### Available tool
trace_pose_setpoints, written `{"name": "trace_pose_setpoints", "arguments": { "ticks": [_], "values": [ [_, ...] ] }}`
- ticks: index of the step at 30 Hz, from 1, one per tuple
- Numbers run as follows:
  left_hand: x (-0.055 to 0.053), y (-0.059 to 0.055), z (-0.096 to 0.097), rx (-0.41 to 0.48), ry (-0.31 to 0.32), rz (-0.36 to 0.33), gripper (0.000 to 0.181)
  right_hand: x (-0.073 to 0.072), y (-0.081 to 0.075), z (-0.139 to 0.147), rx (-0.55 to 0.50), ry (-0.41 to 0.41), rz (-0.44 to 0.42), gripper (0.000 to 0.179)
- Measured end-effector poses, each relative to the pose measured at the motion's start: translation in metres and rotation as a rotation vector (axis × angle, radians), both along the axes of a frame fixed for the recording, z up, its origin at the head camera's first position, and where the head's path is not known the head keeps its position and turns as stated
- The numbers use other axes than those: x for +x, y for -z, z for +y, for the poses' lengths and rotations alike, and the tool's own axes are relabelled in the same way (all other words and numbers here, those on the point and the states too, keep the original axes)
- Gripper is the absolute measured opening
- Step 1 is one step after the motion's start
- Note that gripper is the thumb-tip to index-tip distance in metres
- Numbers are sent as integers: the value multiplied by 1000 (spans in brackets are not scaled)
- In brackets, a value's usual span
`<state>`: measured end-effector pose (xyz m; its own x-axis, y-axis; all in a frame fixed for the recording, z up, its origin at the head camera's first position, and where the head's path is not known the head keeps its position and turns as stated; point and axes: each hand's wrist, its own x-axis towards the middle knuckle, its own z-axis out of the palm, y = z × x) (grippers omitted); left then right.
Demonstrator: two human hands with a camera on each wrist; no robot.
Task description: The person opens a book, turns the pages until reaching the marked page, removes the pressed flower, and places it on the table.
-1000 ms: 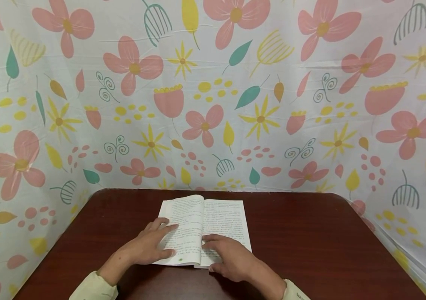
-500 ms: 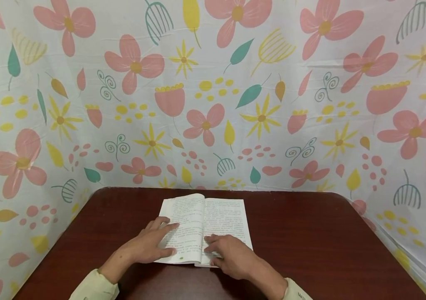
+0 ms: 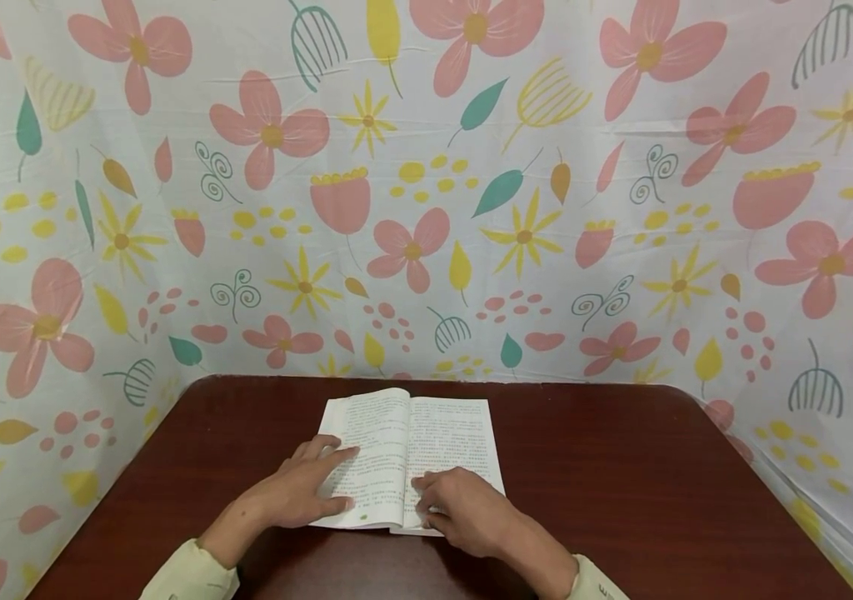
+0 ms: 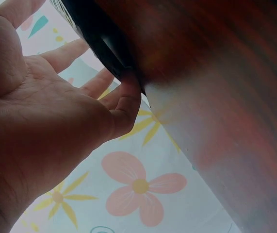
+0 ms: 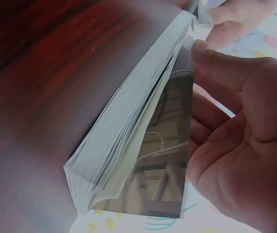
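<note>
White, creased floral cloth (image 3: 426,108) fills the upper frame above a glossy red-brown table (image 3: 621,475). At lower centre lies an open paperback book (image 3: 449,425), its finely printed white pages (image 3: 376,421) bowed at left. The left hand (image 3: 291,493) rests there, fingers spread; the right hand (image 3: 467,510) bends its fingers over the opposite page (image 3: 464,454), whether pinching it I cannot tell.

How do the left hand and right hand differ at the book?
The left hand is spread; the right hand is more bunched and bent.
The left hand is over the left page; the right hand is over the right page.
Both are bare, below pale sleeves.
</note>
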<state>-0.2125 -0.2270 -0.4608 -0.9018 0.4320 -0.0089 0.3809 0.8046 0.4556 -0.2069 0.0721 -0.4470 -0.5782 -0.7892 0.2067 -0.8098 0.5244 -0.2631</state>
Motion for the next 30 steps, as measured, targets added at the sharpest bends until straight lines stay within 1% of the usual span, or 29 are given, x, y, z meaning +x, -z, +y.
{"name": "trace_pose_setpoints", "arguments": {
  "ticks": [4, 8, 10, 12, 15, 16, 17, 18, 20, 21, 22, 24, 25, 27, 29, 30],
  "values": [
    [0, -1, 0, -3, 2, -1, 72, 0, 0, 1, 5, -33, 103, 20],
    [1, -2, 0, -3, 2, -11, 72, 1, -4, 2, 36, 1, 153, 30],
    [1, -2, 1, 2, -1, -19, 72, 1, -7, 3, 56, 34, 169, 33],
    [1, -2, 0, 4, -3, -26, 72, 0, -10, 5, 69, 73, 187, 30],
    [1, -1, 0, 7, -6, -36, 72, -1, -14, 9, 45, 161, 265, 14],
    [0, -1, 0, 5, -6, -38, 72, -2, -16, 10, 25, 202, 301, 18],
    [0, -1, 0, 3, -6, -39, 72, -2, -17, 12, 0, 248, 333, 32],
    [0, -1, 0, 1, -7, -40, 72, -3, -18, 12, -31, 296, 362, 51],
    [0, -1, 0, -1, -6, -40, 72, -3, -18, 12, -101, 400, 390, 87],
    [0, -1, 0, -2, -5, -39, 72, -3, -18, 11, -138, 443, 381, 104],
    [0, -2, 0, -2, -6, -38, 71, -2, -17, 10, -177, 474, 359, 116],
    [0, -2, -1, 0, -5, -35, 71, 0, -15, 7, -257, 525, 263, 129],
    [0, -2, -1, 2, -4, -35, 71, 1, -13, 5, -300, 530, 197, 130],
    [0, -1, 0, 9, -10, -26, 68, 4, -11, 2, -377, 507, 33, 122],
    [-1, -1, 1, 31, -26, -16, 64, 7, -8, -1, -442, 444, -135, 108],
    [-2, -1, 1, 52, -40, -8, 62, 8, -7, -2, -459, 405, -206, 100]
  ]
}}
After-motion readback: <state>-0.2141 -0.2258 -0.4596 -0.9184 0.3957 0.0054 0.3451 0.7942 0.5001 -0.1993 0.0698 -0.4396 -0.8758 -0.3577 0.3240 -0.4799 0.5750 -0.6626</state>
